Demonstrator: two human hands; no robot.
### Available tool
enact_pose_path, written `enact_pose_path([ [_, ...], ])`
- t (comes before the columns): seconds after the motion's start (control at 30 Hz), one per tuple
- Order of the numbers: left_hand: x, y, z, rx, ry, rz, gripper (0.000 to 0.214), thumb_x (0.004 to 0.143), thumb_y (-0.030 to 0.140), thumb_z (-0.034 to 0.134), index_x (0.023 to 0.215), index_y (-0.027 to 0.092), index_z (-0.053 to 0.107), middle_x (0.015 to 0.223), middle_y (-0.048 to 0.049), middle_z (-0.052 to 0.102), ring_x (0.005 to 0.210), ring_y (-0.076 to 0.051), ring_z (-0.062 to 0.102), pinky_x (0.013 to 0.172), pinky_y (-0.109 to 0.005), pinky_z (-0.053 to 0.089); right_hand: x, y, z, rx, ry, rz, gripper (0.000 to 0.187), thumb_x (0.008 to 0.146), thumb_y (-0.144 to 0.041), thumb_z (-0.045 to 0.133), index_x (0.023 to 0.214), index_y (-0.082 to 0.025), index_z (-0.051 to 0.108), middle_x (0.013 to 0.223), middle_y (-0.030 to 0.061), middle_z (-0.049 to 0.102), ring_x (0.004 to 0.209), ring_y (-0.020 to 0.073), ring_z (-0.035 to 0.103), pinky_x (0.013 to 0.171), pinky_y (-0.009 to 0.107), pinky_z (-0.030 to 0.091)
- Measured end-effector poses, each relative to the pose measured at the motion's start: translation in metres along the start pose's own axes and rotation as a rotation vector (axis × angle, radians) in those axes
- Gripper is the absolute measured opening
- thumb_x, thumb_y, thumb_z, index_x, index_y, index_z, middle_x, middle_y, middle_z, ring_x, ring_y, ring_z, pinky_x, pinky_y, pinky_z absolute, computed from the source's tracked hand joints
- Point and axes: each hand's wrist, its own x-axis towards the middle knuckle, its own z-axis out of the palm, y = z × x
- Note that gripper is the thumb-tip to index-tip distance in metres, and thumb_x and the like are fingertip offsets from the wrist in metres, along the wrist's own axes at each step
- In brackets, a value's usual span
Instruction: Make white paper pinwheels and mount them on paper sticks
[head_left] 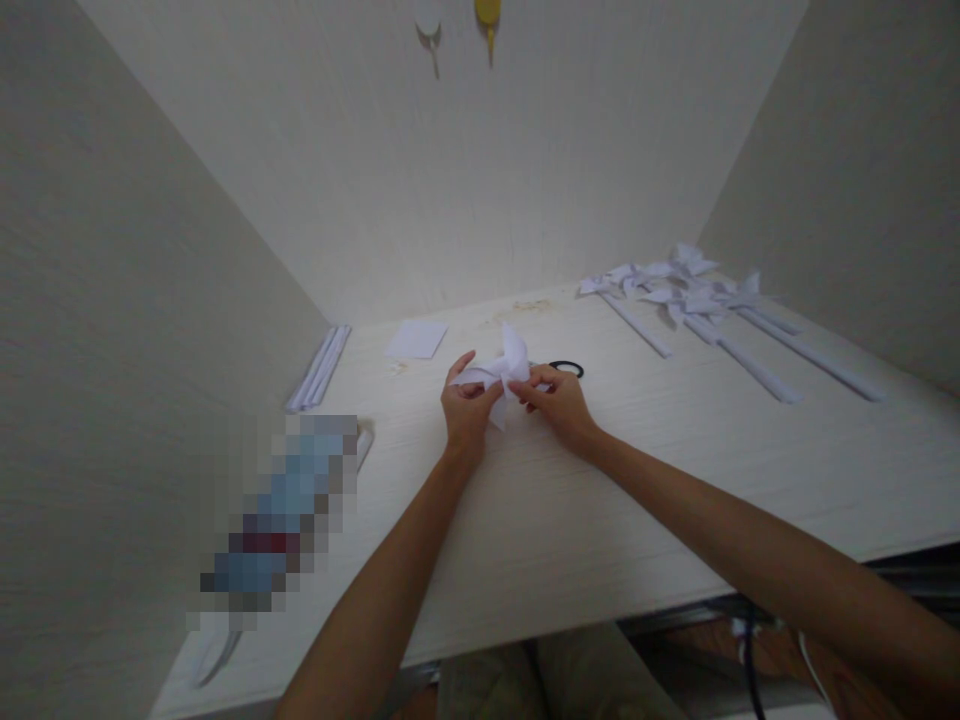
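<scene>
Pinching pinwheel (504, 372) between both hands' fingertips (480, 390)

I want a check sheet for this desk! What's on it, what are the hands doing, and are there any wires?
Surface: white table, with a faint wood grain.
Job's things: paper pinwheel, held just above the table.
Clutter: finished pinwheels on sticks at the back right; paper square; white strips by the left wall; black ring behind the right hand; blurred thing at the left.
Grippers: left hand and right hand both pinch the pinwheel.
Cables: dark cable below the table's front edge, at the right.
Surroundings: pale walls on three sides; white thing and yellow thing hang on the back wall.
</scene>
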Motion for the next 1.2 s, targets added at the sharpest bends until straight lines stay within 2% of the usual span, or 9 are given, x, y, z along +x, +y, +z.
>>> enact_pose_path([
  [0.57, 0.0032, -0.0045, -0.0019, -0.029, -0.021, -0.022, 0.064, 0.05, 0.017, 0.071, 0.11, 0.011, 0.05, 0.038, 0.0145, 0.038, 0.034, -0.003, 0.037, 0.04, -0.015, 0.03, 0.0002, -0.0002, -0.0002, 0.017, 0.0, 0.045, 0.026, 0.063, -0.033, 0.065, 0.05, -0.016, 0.051, 0.058, 0.0003, 0.054, 0.05, 0.0087, 0.049, 0.045, 0.022, 0.041],
  [1.2, 0.0032, -0.0051, -0.0021, -0.05, -0.048, -0.047, 0.059, 0.05, 0.017, 0.072, 0.105, 0.013, 0.053, 0.041, 0.0122, 0.045, 0.039, -0.006, 0.046, 0.042, -0.016, 0.035, -0.0006, -0.0033, -0.0003, 0.023, 0.018, 0.07, 0.026, 0.061, -0.034, 0.065, 0.05, -0.017, 0.051, 0.056, -0.0006, 0.054, 0.049, 0.0086, 0.048, 0.046, 0.022, 0.04],
])
